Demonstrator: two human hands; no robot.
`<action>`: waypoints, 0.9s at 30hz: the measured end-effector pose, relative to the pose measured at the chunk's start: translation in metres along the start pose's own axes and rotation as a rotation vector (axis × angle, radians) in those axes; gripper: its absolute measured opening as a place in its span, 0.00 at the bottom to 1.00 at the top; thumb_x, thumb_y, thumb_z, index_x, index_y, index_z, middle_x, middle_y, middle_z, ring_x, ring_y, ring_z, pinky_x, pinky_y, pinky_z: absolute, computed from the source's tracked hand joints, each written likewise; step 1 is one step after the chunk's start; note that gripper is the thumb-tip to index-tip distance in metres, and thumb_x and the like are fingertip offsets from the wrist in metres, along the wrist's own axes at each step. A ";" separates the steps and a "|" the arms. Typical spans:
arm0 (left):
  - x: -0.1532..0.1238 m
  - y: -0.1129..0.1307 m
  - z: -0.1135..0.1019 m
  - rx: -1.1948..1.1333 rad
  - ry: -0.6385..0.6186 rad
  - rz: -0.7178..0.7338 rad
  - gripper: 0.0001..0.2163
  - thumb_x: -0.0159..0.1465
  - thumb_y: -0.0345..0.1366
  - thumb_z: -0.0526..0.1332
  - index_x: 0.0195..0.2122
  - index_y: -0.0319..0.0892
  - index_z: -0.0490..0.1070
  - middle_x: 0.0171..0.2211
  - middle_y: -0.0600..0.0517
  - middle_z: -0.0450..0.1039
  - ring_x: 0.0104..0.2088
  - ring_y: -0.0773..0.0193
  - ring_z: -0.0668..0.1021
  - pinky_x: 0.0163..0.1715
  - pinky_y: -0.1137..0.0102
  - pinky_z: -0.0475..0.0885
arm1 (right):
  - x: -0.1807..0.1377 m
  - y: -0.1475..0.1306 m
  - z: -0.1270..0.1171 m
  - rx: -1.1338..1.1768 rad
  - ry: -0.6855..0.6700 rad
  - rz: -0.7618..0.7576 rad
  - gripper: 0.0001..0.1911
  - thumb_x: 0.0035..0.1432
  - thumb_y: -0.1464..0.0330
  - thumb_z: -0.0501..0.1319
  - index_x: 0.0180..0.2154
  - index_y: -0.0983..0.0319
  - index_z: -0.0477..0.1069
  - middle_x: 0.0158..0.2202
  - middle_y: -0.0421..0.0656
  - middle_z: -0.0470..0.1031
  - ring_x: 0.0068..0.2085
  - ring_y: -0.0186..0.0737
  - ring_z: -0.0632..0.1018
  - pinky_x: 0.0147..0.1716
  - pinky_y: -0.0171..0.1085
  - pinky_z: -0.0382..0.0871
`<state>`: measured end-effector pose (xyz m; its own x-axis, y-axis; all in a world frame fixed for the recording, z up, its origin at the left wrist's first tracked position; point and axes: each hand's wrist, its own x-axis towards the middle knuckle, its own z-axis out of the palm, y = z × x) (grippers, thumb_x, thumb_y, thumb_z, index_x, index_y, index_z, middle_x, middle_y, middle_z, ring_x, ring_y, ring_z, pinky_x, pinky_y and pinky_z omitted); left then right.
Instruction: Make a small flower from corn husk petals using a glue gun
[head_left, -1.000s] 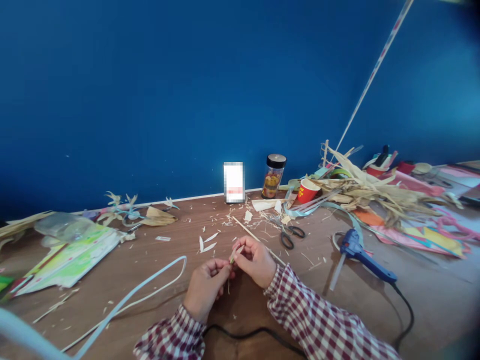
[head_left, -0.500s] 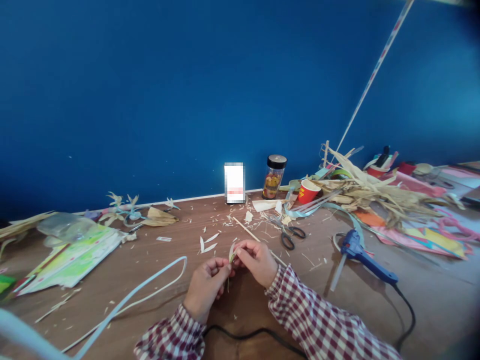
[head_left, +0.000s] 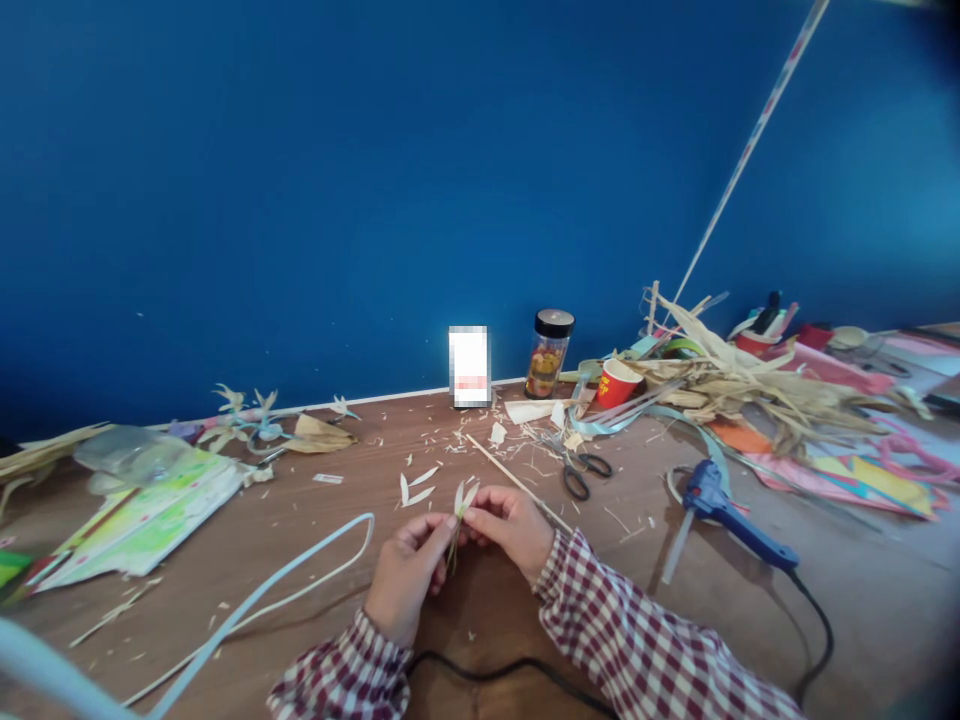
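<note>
Between my hands, low in the middle of the view, is a small husk flower (head_left: 464, 498) with pale pointed petals and thin strands hanging below. My left hand (head_left: 409, 570) is closed, its thumb and fingers pinching the flower's base from the left. From the right, my right hand (head_left: 514, 525) is closed too, thumb and fingertips pinching at the petals' lower right side. Several cut pale petals (head_left: 418, 487) lie on the table just beyond my left hand. A thin stick (head_left: 517, 480) lies behind my right hand, with black-handled scissors (head_left: 581, 475) beside it.
A blue glue gun (head_left: 739, 520) lies at right, its black cord trailing forward. A jar (head_left: 549, 355), a red paper cup (head_left: 617, 384) and a heap of dried husks (head_left: 787, 390) stand farther back. A white looped strip (head_left: 285, 575) arches at left near a painted sheet (head_left: 157, 515).
My right hand has shifted slightly down. The flower now stands more upright, with its petals spread apart and its strands showing below my fingers.
</note>
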<state>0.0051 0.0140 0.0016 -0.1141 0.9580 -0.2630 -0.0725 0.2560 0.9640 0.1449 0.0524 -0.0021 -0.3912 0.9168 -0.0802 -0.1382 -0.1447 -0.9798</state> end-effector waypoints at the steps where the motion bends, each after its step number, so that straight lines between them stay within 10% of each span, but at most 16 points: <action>1: 0.000 0.000 0.000 -0.002 -0.002 0.000 0.13 0.50 0.46 0.61 0.26 0.39 0.71 0.10 0.60 0.62 0.10 0.76 0.59 0.09 0.80 0.53 | 0.000 0.001 -0.001 -0.009 -0.007 -0.002 0.13 0.47 0.61 0.62 0.28 0.66 0.70 0.22 0.38 0.71 0.22 0.28 0.70 0.22 0.29 0.62; 27: 0.000 0.003 0.001 -0.023 0.006 -0.010 0.14 0.46 0.45 0.63 0.26 0.38 0.71 0.16 0.57 0.68 0.12 0.76 0.62 0.10 0.79 0.56 | -0.001 -0.001 0.000 -0.076 0.006 0.008 0.12 0.46 0.61 0.62 0.28 0.65 0.69 0.20 0.37 0.69 0.21 0.28 0.69 0.21 0.28 0.63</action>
<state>0.0055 0.0144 0.0046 -0.1187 0.9547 -0.2728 -0.0965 0.2623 0.9601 0.1455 0.0521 -0.0011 -0.3868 0.9179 -0.0889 -0.0653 -0.1234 -0.9902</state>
